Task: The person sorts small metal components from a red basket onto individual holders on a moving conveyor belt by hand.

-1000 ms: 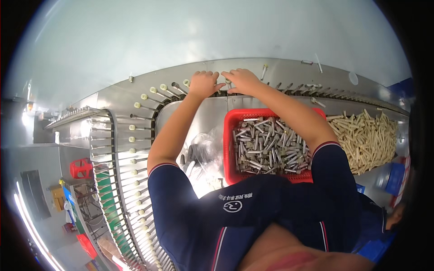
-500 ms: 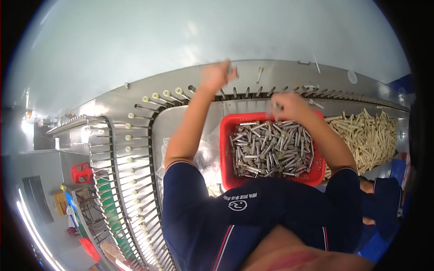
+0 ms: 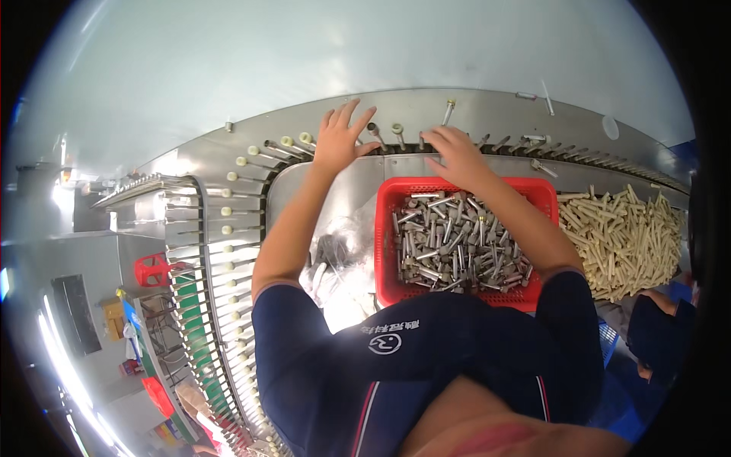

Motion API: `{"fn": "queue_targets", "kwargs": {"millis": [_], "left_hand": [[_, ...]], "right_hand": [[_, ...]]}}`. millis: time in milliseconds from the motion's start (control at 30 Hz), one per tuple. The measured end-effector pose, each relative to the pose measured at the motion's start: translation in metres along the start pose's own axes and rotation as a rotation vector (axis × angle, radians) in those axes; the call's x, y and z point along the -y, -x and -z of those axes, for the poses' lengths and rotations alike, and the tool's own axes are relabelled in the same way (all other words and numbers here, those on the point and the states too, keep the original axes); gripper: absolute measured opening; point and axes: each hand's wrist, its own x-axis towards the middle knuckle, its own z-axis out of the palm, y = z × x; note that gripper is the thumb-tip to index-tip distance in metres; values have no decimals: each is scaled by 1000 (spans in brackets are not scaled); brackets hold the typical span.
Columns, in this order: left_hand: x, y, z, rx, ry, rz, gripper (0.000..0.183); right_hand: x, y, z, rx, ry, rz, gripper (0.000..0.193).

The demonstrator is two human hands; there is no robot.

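Observation:
My left hand (image 3: pixel 344 143) is spread wide over the curved row of pegs, with nothing in it. Just right of its fingertips, a metal tube with a dark hollow end (image 3: pixel 372 129) stands in the row. A pale-tipped metal tube (image 3: pixel 397 131) stands between my two hands. My right hand (image 3: pixel 457 154) is over the row, fingers and thumb apart beside a peg (image 3: pixel 422 142); nothing shows in its grasp. Below my right forearm, a red plastic basket (image 3: pixel 390 293) holds many short metal tubes with thicker ends.
Pale sticks (image 3: pixel 620 240) lie heaped right of the basket. Pale-tipped tubes (image 3: pixel 227 230) line the track curving down on the left. A loose tube (image 3: pixel 449 112) lies on the metal ledge. Clear plastic (image 3: pixel 335 259) lies left of the basket. Another person's arm (image 3: pixel 659 302) shows at far right.
Two tubes now stand in the row where bare pegs were. My left hand has opened and moved slightly left; my right hand has gone from above the basket up to the pegs.

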Motion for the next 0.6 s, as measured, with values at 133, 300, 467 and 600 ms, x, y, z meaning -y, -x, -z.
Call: {"fn": "queue_targets", "kwargs": {"millis": [133,300,467,600], "left_hand": [[11,15,-36,504,43,105,24],[-23,-7,-30,-43,252,36,14],[-51,-43,89,82,557,238,18],[-132,47,36,372,651,-35,59]], "right_hand": [[-6,-64,-39,115,51,37,31],[-28,-41,-17,325,-39,-39,22],[8,-51,86,-99,-458,-61,16],[-11,60,56,442,-336,-142,27]]}}
